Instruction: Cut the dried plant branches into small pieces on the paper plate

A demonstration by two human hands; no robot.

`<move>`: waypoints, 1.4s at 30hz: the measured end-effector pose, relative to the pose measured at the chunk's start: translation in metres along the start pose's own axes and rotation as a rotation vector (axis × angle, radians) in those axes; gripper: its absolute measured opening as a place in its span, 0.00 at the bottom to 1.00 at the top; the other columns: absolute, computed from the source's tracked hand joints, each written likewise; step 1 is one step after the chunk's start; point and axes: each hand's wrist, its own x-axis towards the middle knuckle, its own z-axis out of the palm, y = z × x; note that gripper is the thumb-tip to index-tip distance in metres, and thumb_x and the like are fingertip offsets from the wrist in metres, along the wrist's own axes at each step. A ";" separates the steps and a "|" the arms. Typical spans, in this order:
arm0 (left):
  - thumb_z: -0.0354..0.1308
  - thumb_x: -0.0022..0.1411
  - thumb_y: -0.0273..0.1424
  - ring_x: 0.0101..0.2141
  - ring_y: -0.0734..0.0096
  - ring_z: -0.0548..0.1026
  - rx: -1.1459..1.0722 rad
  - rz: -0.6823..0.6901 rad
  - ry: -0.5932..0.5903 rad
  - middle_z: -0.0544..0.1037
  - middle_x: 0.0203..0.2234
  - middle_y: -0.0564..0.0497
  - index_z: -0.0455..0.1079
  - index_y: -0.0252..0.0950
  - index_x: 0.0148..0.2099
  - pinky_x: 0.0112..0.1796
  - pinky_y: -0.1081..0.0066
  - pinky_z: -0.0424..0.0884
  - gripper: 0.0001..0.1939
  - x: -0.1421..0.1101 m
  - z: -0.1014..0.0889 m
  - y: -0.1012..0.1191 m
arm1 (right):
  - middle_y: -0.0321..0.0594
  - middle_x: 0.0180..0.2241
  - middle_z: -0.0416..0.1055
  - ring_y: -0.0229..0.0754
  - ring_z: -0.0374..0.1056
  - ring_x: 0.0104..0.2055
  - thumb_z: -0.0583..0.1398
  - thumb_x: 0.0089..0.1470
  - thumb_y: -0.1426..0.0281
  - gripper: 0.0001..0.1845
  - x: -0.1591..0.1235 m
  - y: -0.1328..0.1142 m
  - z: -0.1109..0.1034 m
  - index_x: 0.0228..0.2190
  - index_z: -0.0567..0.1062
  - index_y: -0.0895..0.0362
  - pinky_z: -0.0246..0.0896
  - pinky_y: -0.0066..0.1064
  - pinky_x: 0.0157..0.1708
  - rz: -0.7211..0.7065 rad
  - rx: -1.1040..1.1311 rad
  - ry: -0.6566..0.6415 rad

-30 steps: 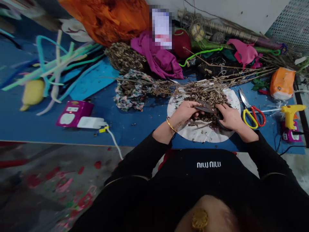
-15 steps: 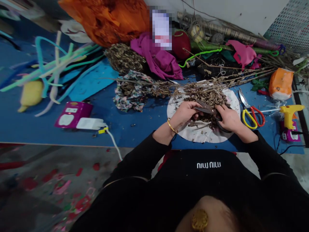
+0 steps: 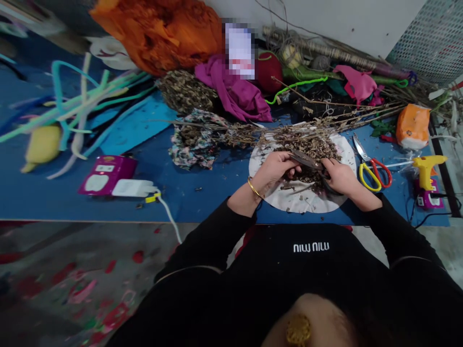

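Over a white paper plate [image 3: 289,200] heaped with dried plant bits [image 3: 311,147], my right hand [image 3: 340,176] grips dark scissors [image 3: 307,161] whose blades point left. My left hand [image 3: 277,166] is closed in a pinch at the blade tips, on a small dried piece that I cannot make out clearly. A gold bangle sits on my left wrist. Long dried stems [image 3: 347,120] lie across the far rim of the plate.
Yellow-and-red scissors [image 3: 374,168] and a yellow glue gun [image 3: 427,168] lie right of the plate on the blue table [image 3: 202,193]. A purple box [image 3: 104,174] with a white charger [image 3: 133,188] is on the left. Pipe cleaners, orange and magenta cloth crowd the back.
The view has shifted slightly. Both hands stay over the plate with the scissors, barely moved.
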 end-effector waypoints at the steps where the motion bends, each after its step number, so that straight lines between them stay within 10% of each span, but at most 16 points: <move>1: 0.65 0.57 0.23 0.17 0.83 0.65 0.005 0.007 0.001 0.77 0.21 0.53 0.73 0.33 0.27 0.19 0.81 0.61 0.07 0.001 0.000 -0.001 | 0.53 0.50 0.74 0.51 0.72 0.45 0.53 0.61 0.67 0.25 0.000 0.001 0.001 0.58 0.69 0.60 0.60 0.35 0.37 -0.001 0.007 0.013; 11: 0.64 0.55 0.30 0.22 0.75 0.71 0.420 0.281 0.054 0.81 0.26 0.50 0.81 0.34 0.40 0.24 0.76 0.66 0.10 0.015 -0.014 -0.010 | 0.52 0.52 0.74 0.54 0.72 0.48 0.61 0.53 0.53 0.38 0.002 0.017 -0.007 0.61 0.65 0.58 0.65 0.40 0.45 0.046 0.305 0.244; 17: 0.63 0.54 0.33 0.37 0.65 0.79 0.747 0.544 -0.056 0.84 0.36 0.44 0.80 0.36 0.30 0.41 0.69 0.72 0.07 0.012 -0.027 -0.006 | 0.55 0.53 0.73 0.55 0.71 0.51 0.64 0.50 0.56 0.40 -0.003 0.023 -0.006 0.60 0.64 0.61 0.64 0.40 0.47 0.036 0.301 0.242; 25: 0.59 0.57 0.36 0.34 0.64 0.79 0.839 0.532 0.013 0.85 0.35 0.45 0.80 0.37 0.31 0.38 0.69 0.71 0.11 -0.014 -0.036 -0.002 | 0.57 0.57 0.67 0.57 0.67 0.57 0.65 0.49 0.66 0.42 -0.012 0.024 -0.010 0.63 0.63 0.64 0.62 0.44 0.55 -0.088 0.216 0.170; 30: 0.59 0.56 0.36 0.32 0.66 0.80 0.797 0.548 0.032 0.85 0.34 0.47 0.81 0.38 0.31 0.32 0.70 0.72 0.10 -0.017 -0.036 -0.012 | 0.53 0.51 0.70 0.54 0.70 0.49 0.60 0.60 0.60 0.26 -0.014 0.027 -0.024 0.56 0.73 0.59 0.64 0.41 0.49 -0.162 0.075 0.211; 36: 0.61 0.57 0.39 0.23 0.72 0.74 0.476 0.637 0.240 0.82 0.26 0.48 0.79 0.36 0.29 0.27 0.72 0.69 0.13 -0.012 -0.031 -0.028 | 0.49 0.47 0.74 0.50 0.70 0.45 0.51 0.65 0.68 0.18 0.040 0.061 -0.047 0.48 0.79 0.54 0.61 0.38 0.40 0.040 -0.023 0.493; 42: 0.60 0.60 0.39 0.20 0.75 0.69 0.404 0.724 0.293 0.78 0.20 0.50 0.78 0.35 0.26 0.24 0.74 0.63 0.16 -0.007 -0.034 -0.032 | 0.57 0.53 0.71 0.54 0.66 0.49 0.46 0.65 0.74 0.24 0.109 0.102 -0.053 0.48 0.80 0.60 0.57 0.43 0.46 0.169 -0.237 0.407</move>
